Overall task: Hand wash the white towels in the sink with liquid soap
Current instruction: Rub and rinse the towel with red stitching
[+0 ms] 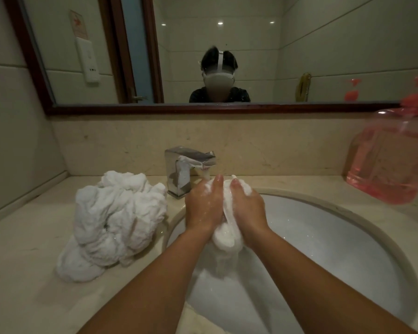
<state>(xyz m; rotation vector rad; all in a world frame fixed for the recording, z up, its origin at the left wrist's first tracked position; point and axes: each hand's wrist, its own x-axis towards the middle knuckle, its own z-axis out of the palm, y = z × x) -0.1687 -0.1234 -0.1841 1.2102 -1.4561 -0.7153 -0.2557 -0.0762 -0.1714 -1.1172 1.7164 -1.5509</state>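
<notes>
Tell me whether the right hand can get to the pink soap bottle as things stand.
Probably yes. The pink soap bottle stands on the counter right of the sink, with nothing visibly between it and the right hand. That hand grips the soapy towel, so it must let go first.

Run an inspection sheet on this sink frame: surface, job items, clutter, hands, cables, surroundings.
Surface: beige stone counter with an oval white sink set into it.
Job's things: soapy towel held over the basin below the chrome faucet; towel pile on the counter left of the sink; pink soap jug on the counter at back right.
Clutter: nothing seen.
Hands: left hand and right hand both grip the soapy towel, suds on the fingers.
Cables: nothing seen.
Surroundings: wood-framed mirror above the backsplash, tiled walls.
</notes>
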